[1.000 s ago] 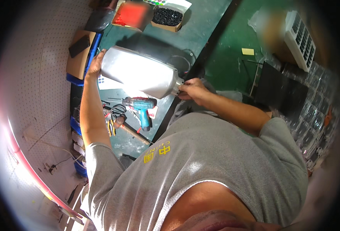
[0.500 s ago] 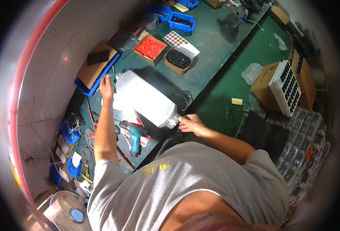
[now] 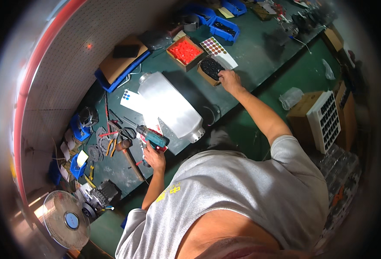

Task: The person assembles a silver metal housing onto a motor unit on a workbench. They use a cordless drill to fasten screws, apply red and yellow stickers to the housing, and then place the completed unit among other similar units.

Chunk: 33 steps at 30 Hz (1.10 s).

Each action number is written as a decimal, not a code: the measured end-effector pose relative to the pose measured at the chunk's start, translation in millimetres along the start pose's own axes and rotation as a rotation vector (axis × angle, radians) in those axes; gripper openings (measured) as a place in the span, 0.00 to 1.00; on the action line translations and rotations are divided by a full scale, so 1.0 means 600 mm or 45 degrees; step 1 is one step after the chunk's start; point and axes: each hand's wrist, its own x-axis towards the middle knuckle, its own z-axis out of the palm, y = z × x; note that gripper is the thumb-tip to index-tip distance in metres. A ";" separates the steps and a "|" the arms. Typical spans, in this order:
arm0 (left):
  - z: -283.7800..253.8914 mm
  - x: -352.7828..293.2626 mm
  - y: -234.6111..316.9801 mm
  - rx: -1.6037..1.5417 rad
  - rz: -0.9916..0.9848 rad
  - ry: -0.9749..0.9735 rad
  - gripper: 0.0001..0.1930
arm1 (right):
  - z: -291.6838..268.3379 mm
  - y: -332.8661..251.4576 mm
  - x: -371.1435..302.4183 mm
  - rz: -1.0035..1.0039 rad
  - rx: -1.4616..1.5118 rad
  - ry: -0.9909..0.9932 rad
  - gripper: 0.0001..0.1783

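My left hand (image 3: 155, 158) is wrapped round the handle of a teal and black cordless drill (image 3: 155, 139), which lies on the bench with its bit pointing to the far left. My right hand (image 3: 230, 82) reaches over a small cardboard box (image 3: 206, 78) full of tiny black parts (image 3: 211, 67). Its fingers are pinched together at the box's near right side; what they hold, if anything, is hidden. Between the two hands a large silvery metal canister (image 3: 170, 103) with necked ends lies on its side, touched by neither hand.
Beside the black parts stands a box of red pieces (image 3: 184, 52). Blue bins (image 3: 223, 29) sit farther back. A hammer (image 3: 131, 159), pliers (image 3: 111, 146) and cables are spread at left. A fan (image 3: 69, 220) is at lower left. Cartons (image 3: 305, 110) stand right of the bench.
Both hands have let go of the metal canister, now resting on the bench. My left hand came back to the drill; my right hand moved up to the box of black parts.
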 end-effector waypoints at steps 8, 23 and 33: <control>0.053 0.063 -0.027 -0.108 -0.029 0.208 0.26 | 0.018 0.042 0.102 -0.356 -0.149 -0.410 0.07; -0.205 -0.019 0.110 -0.415 -0.360 0.227 0.20 | -0.023 -0.019 0.111 0.495 1.904 -0.688 0.09; -0.299 -0.033 0.316 -1.063 -0.234 -0.049 0.14 | -0.030 -0.192 0.094 0.254 2.332 -1.160 0.11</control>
